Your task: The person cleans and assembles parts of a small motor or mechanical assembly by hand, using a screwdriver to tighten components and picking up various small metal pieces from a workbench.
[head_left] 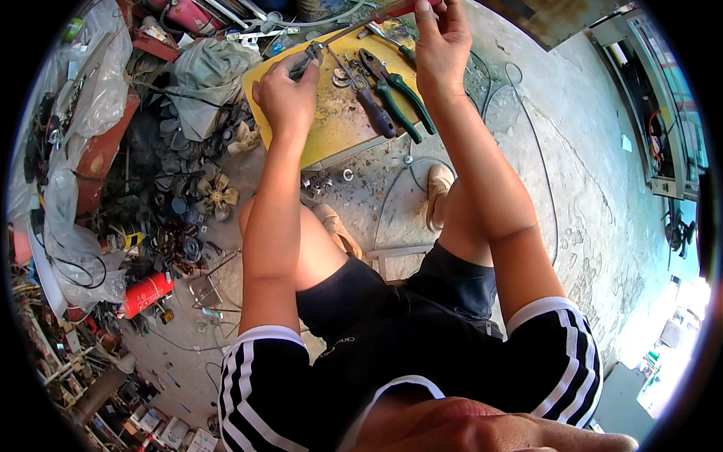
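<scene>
My left hand [288, 99] is closed around a small dark metal part [314, 51] above the far left of a yellow board [325, 143]. In my right hand [443, 54], at the top of the view, is the red handle of a screwdriver [393, 10]. Its long shaft slants down to the left, with the tip at the metal part; whether they touch I cannot tell. Green-handled pliers [393, 89] lie on the board between my forearms. Beside them rest a dark-handled screwdriver [373, 111] and a green-handled tool [393, 44], partly behind my right hand.
Small washers and metal bits [343, 77] litter the board. To the left are heaped motor parts, a fan blade [218, 196], plastic bags [215, 83] and a red cylinder [147, 294]. A cable [548, 162] runs over the floor at right, near a metal-framed cabinet [663, 105].
</scene>
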The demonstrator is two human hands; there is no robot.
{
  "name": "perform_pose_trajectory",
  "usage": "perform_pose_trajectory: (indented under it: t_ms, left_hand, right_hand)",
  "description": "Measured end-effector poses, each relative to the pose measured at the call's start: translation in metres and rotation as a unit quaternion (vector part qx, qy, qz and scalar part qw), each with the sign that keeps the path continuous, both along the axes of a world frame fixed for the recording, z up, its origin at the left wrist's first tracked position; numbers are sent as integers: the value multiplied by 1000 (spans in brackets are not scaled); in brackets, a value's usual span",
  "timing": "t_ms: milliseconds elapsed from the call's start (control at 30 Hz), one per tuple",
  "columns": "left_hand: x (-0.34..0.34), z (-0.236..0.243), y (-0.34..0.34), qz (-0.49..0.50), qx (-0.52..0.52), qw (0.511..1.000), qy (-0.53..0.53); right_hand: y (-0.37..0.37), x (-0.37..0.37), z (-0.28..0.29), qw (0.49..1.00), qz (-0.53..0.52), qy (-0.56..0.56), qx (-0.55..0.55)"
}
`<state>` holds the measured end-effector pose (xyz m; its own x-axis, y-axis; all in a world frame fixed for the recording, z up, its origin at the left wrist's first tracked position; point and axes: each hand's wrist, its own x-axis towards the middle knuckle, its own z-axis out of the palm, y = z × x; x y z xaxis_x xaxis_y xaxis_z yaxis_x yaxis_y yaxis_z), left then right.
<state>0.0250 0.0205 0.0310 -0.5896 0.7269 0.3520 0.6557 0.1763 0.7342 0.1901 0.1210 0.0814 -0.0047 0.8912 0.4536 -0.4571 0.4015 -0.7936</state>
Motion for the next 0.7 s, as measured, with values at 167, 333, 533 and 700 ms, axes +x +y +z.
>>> perform_pose_trajectory:
  t_ms: [167, 333, 533, 700]
  left_hand:
    - [1, 3, -1, 3, -13, 1000, 9]
    - [2, 2, -1, -1, -11, 1000, -4]
    - [1, 0, 0, -7, -5, 1000, 6]
    - [3, 1, 1, -1, -9, 1000, 7]
  right_hand:
    - [-3, -2, 4, 1000, -6, -1, -7]
    - [3, 8, 4, 997, -19, -45, -51]
    - [-2, 1, 8, 1000, 8, 2, -23]
    - [2, 7, 3, 997, -4, -41, -57]
